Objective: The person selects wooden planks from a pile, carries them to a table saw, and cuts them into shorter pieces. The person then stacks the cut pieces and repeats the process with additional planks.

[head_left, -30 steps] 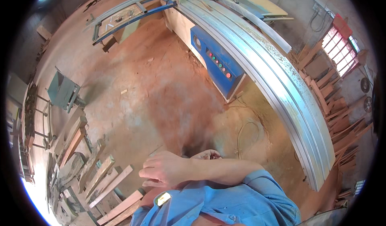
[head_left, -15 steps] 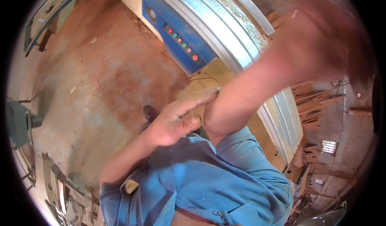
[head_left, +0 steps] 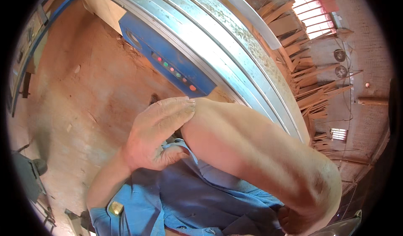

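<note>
1. Sleeve (head_left: 189, 148) of blue work shirt is the thing in hand: its pale hem sits bunched at the top of the bare right arm (head_left: 260, 152), mid-frame, just under the left hand (head_left: 157, 135).
2. Left hand: fingers straight and pressed together, laid flat across the arm w/ nothing enclosed. Thumb tucks underneath, touching the hem; can't tell if it nips the cloth.
3. Right hand: out of frame. Arm runs from centre to lower right, bends at a creased elbow (head_left: 323, 190) and goes out of sight.
4. Handling, as a judgement: thin woven cotton, light, limp, no stiffness; folds and creeps easily, not fragile. Grips well dry, but likely to slide back down over skin. Best hold looks to be the hem edge, thumb under and fingers over, since the doubled seam gives the most to pinch.
5. Left cuff (head_left: 126, 211) is darker blue, creased, w/ a round brass-coloured button (head_left: 115, 208).
6. Machine panel (head_left: 168, 64) behind the hand: blue painted sheet metal, a row of small red, green and orange buttons.
7. Metal rails (head_left: 235, 55) above it: long, silvery, ribbed, dusted w/ fine sawdust, bowed by the lens.
8. Floor (head_left: 84, 101): reddish, powdery, scattered chips.
9. Wood offcuts (head_left: 310, 68): rough strips stacked against the far wall, well apart from the hands.
</note>
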